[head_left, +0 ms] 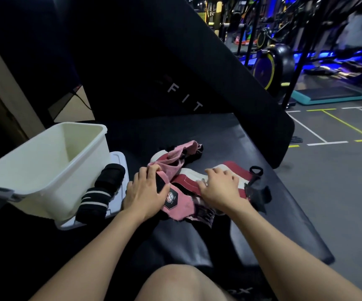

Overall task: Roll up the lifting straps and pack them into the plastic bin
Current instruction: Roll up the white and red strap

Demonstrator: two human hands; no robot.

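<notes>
Left hand (146, 191) grips pink strap (180, 203) on bench (236, 135).

On the desk (230, 135) we see: white bin (45, 166), two black rolls (102, 192), pink strap (175, 200) under left hand (145, 192), red-white strap (188, 181) under right hand (221, 187).

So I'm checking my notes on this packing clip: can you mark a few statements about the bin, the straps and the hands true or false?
1. The white plastic bin is full of straps. False: what shows of its inside holds none.
2. Two rolled black straps lie beside the bin on a white lid. True.
3. The left hand grips a pink strap. True.
4. The right hand is raised in the air. False: it rests on a red-and-white strap.
</notes>
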